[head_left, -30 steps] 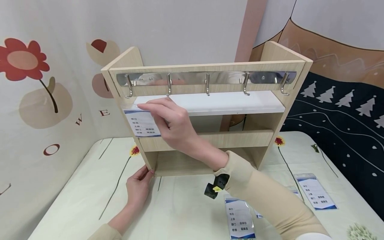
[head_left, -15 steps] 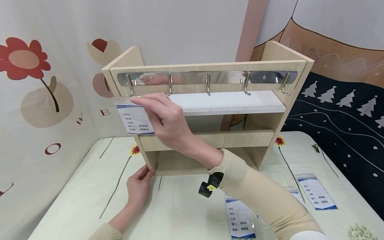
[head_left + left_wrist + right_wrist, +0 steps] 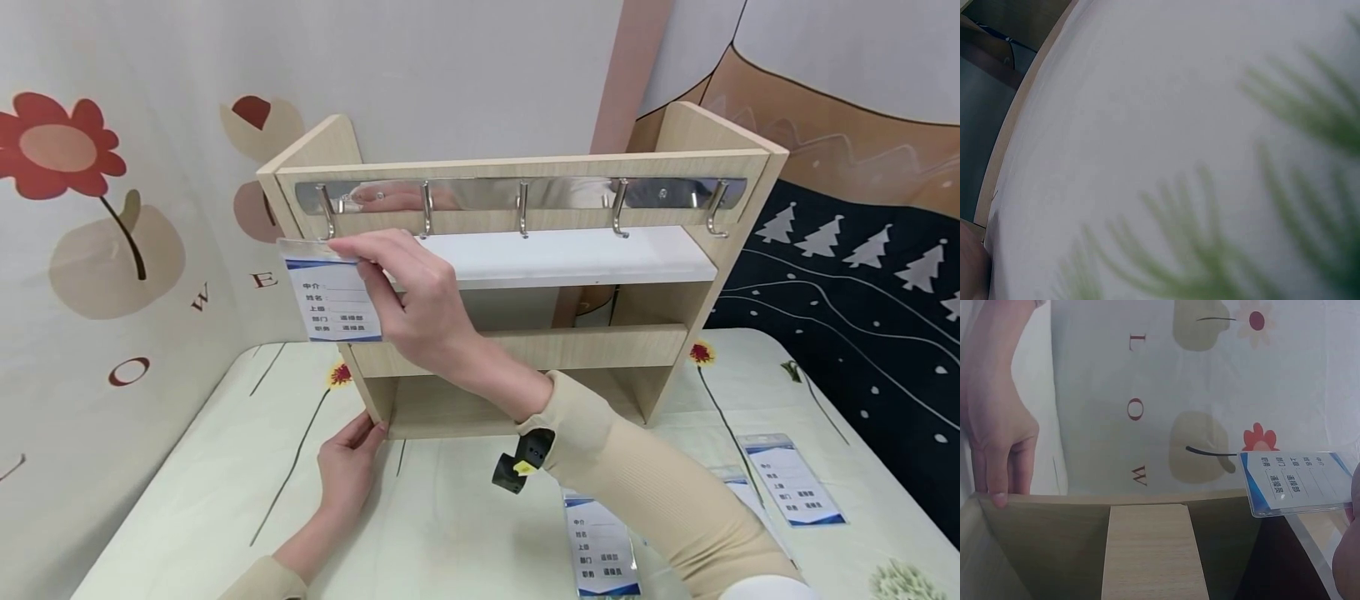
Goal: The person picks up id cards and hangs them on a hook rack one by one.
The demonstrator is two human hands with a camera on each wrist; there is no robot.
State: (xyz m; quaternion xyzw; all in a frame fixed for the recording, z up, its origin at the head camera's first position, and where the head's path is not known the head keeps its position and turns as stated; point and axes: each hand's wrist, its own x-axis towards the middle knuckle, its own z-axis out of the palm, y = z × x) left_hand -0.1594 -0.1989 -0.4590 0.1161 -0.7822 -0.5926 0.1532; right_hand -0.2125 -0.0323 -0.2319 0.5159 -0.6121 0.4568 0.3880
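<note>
My right hand (image 3: 420,292) pinches a clear-sleeved name badge (image 3: 333,300) by its top edge. The badge hangs in front of the wooden shelf's left side, just below the leftmost metal hook (image 3: 327,212); its printed face and blue corners show in the right wrist view too. Down at the lower left corner of the wooden shelf (image 3: 517,352), my left hand (image 3: 347,475) holds the side panel's edge between thumb and fingers. In the right wrist view that left hand (image 3: 1004,437) has its fingertips on the panel's edge.
The hook rail (image 3: 570,193) carries several hooks along the shelf's top front. Behind it sits a white board (image 3: 570,254). On the flowered tablecloth (image 3: 465,533) lie more name badges, one in front (image 3: 602,546) and one at right (image 3: 797,483), others partly under the right sleeve.
My right hand has moved left with the badge, which now extends past the shelf's left side and hangs straighter. The left hand stays at the lower corner.
</note>
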